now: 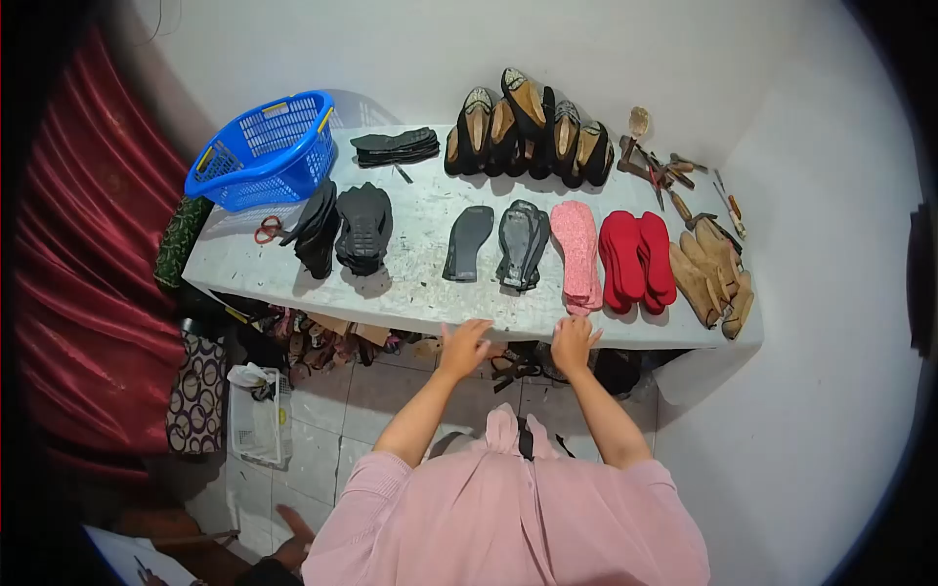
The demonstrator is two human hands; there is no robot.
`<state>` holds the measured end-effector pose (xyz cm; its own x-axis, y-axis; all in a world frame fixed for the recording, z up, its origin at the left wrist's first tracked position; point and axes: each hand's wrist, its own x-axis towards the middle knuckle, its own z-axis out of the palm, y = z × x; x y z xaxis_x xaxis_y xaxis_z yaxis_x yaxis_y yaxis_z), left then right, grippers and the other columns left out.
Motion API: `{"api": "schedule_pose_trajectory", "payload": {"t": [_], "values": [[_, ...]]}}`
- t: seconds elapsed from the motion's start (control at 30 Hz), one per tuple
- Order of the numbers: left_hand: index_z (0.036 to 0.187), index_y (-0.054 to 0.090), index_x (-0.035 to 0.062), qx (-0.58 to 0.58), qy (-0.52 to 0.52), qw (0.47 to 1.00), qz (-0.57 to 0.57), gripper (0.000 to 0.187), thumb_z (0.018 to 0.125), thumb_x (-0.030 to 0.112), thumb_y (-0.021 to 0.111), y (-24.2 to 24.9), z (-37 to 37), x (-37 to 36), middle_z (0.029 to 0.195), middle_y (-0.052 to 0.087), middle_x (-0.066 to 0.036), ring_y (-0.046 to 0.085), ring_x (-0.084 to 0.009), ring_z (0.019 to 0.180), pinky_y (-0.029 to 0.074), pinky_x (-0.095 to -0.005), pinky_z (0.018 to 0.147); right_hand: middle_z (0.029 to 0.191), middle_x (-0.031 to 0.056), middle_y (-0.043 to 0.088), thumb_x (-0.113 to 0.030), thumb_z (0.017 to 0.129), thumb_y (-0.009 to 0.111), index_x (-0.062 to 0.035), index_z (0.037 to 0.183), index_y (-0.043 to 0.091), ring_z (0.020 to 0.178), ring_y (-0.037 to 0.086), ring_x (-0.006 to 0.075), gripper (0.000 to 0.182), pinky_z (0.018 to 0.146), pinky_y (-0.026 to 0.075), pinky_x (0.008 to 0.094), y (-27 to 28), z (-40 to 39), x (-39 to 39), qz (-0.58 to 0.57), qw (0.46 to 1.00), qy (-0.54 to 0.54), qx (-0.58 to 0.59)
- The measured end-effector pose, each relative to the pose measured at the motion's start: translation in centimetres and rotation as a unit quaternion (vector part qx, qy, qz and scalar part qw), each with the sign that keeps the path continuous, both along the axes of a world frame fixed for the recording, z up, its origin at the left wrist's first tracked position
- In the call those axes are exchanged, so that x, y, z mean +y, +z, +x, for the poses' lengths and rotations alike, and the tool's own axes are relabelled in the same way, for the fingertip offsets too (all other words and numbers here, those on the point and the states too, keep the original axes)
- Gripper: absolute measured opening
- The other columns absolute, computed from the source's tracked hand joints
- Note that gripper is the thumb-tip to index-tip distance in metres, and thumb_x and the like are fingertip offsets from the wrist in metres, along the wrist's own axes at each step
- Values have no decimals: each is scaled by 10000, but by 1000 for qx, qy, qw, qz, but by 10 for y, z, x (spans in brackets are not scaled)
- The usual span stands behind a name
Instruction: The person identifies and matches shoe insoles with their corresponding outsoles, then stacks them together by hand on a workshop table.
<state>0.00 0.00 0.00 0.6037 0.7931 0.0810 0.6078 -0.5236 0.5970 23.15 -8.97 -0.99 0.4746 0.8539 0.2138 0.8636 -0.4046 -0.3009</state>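
Both forearms reach forward; left hand (574,344) and right hand (463,349) palm-down, fingers spread, neither gripping anything.

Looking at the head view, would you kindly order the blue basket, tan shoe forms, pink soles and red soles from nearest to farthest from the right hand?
From the right hand:
1. Pink soles, just beyond the fingertips.
2. Red soles, slightly to the right.
3. Tan shoe forms, near the table's right end.
4. Blue basket, at the far left.
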Motion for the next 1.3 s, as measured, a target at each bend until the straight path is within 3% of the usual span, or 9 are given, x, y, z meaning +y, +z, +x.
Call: {"api": "schedule_pose_trajectory", "payload": {"t": [0.27, 0.37, 0.4, 0.6, 0.7, 0.83, 1.03, 1.23, 1.3], "values": [[1151, 583, 185, 53, 381, 920, 73, 337, 818, 226, 608, -11, -49, 75, 1124, 550, -19, 452, -239, 1146, 72, -670, 1018, 1083, 112, 490, -254, 814, 589, -105, 959, 570, 1100, 408, 310, 209, 982, 144, 668, 6, -29, -44, -6, 996, 35, 81], [1044, 660, 189, 81, 370, 924, 52, 281, 782, 290, 644, -7, -61, 84, 1114, 558, -8, 462, -232, 1122, 82, -671, 1008, 1099, 101, 487, -258, 751, 644, -121, 990, 573, 1124, 388, 312, 285, 993, 137, 654, 22, -35, -51, 27, 996, 22, 82], [931, 694, 176, 59, 359, 930, 45, 166, 804, 260, 628, 3, -60, 82, 1078, 562, -11, 466, -213, 1111, 43, -670, 1024, 1100, 98, 486, -251, 735, 652, -125, 994, 573, 1132, 381, 312, 299, 995, 137, 651, 22, -35, -51, 36, 996, 8, 86], [824, 685, 165, 79, 356, 930, 54, 99, 784, 247, 644, -6, -61, 97, 996, 564, 9, 484, -201, 1047, 64, -667, 1012, 1112, 96, 480, -202, 699, 652, -139, 1007, 573, 1148, 365, 313, 324, 1006, 152, 602, 22, -36, -53, 72, 991, -39, 109], [829, 690, 172, 35, 261, 961, 83, 112, 757, 256, 671, -7, -62, 87, 984, 570, 15, 489, -189, 1037, 128, -644, 984, 1111, 96, 481, -195, 697, 646, -142, 1001, 574, 1146, 365, 313, 317, 1009, 159, 581, 21, -38, -53, 92, 987, -38, 127], [834, 686, 169, -4, 246, 966, 80, 127, 750, 264, 676, -4, -58, 76, 998, 557, 10, 473, -182, 1059, 142, -630, 966, 1101, 95, 486, -183, 691, 642, -143, 995, 576, 1141, 369, 313, 314, 1010, 176, 549, 21, -36, -51, 100, 984, -34, 146], [821, 677, 156, 26, 234, 967, 93, 122, 766, 263, 660, 0, -57, 74, 1018, 547, 0, 457, -190, 1077, 157, -633, 953, 1081, 94, 495, -163, 677, 641, -140, 975, 586, 1121, 383, 305, 304, 999, 209, 492, 16, -34, -52, 109, 982, -35, 152], [785, 643, 108, 20, 117, 980, 162, 203, 814, 306, 604, -16, -62, 47, 983, 521, -15, 458, -207, 1061, 169, -622, 948, 1050, 86, 506, -142, 669, 644, -135, 952, 596, 1094, 397, 292, 287, 981, 239, 456, 6, -30, -59, 124, 979, -51, 155], [837, 629, 109, 47, 77, 989, 118, 223, 832, 327, 581, -7, -67, 33, 1017, 508, -36, 448, -224, 1076, 178, -605, 944, 1045, 83, 507, -139, 668, 644, -135, 944, 598, 1086, 401, 290, 279, 973, 247, 450, 6, -29, -65, 126, 977, -64, 161]]}}
